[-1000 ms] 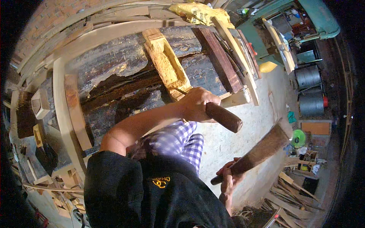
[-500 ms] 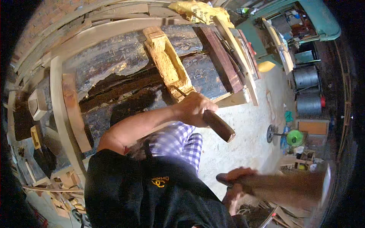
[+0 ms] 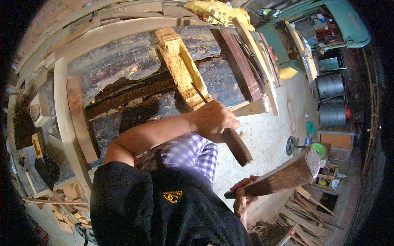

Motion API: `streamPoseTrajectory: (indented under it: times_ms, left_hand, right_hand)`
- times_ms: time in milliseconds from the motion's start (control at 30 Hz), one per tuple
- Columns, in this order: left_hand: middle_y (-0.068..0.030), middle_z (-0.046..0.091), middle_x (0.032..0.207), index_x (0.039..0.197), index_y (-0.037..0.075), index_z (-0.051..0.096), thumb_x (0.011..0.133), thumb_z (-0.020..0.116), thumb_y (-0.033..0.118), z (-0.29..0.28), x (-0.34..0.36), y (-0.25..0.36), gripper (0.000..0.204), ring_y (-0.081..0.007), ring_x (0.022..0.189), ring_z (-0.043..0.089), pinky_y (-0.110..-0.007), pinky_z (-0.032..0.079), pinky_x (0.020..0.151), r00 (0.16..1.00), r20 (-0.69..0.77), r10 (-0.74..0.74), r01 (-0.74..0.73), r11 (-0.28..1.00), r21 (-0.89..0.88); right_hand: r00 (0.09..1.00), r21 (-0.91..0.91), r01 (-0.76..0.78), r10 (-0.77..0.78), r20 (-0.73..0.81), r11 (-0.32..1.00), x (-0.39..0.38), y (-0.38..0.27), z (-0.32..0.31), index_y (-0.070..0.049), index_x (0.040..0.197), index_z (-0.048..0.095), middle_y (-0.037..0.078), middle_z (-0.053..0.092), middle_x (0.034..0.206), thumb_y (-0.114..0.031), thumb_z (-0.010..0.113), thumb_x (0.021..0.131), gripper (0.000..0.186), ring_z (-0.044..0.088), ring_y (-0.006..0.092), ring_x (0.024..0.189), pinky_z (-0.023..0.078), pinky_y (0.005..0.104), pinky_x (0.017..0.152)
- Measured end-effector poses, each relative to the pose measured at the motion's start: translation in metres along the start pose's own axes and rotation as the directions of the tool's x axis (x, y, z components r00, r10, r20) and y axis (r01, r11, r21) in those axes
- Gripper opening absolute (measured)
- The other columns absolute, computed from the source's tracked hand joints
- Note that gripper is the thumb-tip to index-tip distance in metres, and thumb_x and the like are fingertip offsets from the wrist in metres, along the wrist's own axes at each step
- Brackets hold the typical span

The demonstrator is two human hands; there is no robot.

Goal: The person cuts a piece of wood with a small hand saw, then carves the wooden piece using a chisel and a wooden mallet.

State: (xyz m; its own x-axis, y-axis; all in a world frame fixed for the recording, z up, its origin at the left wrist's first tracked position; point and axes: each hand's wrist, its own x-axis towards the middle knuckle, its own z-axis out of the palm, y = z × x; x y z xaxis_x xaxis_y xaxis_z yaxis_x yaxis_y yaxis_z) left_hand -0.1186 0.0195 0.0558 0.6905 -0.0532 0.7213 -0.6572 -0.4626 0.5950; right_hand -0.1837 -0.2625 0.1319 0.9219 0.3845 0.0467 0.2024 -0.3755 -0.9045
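Observation:
A pale wooden block with a long hollow cut into it lies across the dark, worn workbench. My left hand is closed round a chisel, its thick brown handle sticking out toward me. The narrow metal blade reaches into the near end of the hollow; whether its tip touches the wood I cannot tell. Lower right, away from the chisel, my right hand grips the thin end of a heavy wooden mallet. The mallet's broad end points up and to the right.
Dark red timber and pale boards lie at the bench's right end. A yellow sack sits behind. At left are a wood strip and small blocks. Metal drums and a green fan stand right; scrap wood lies below.
The mallet, blurred by motion before, has swung its broad end upward and is now sharper. The chisel's blade tip has shifted slightly farther up the hollow, and its handle has tilted down a little.

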Motion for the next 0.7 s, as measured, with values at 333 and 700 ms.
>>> streamPoseTrajectory:
  times_ms: [333, 700]
  left_hand:
    - [-0.0101, 0.057, 0.057, 0.062, 0.011, 0.053, 0.067, 0.073, 0.026, 0.0, -0.003, 0.003, 0.026, -0.0305, 0.056, 0.062, -0.04, 0.047, 0.052, 0.988, -0.013, -0.151, 0.148, 0.981, -0.128]
    - [-0.0104, 0.058, 0.057, 0.061, 0.01, 0.052, 0.063, 0.078, 0.027, -0.004, 0.003, 0.003, 0.031, -0.0304, 0.055, 0.062, -0.04, 0.048, 0.051, 0.984, -0.011, -0.178, 0.174, 0.971, -0.161]
  right_hand:
    - [0.991, 0.186, -0.119, 0.127, -0.031, 0.975, -0.007, 0.013, -0.008, 0.003, 0.12, 0.037, 0.009, 0.056, 0.077, -0.009, 0.067, 0.074, 0.057, 0.058, 0.0181, 0.061, 0.049, 0.0286, 0.053]
    - [0.992, -0.077, 0.05, -0.041, 0.118, 0.996, 0.006, -0.014, -0.021, 0.001, 0.115, 0.041, 0.009, 0.058, 0.07, -0.018, 0.067, 0.075, 0.051, 0.056, 0.0162, 0.058, 0.047, 0.0271, 0.061]
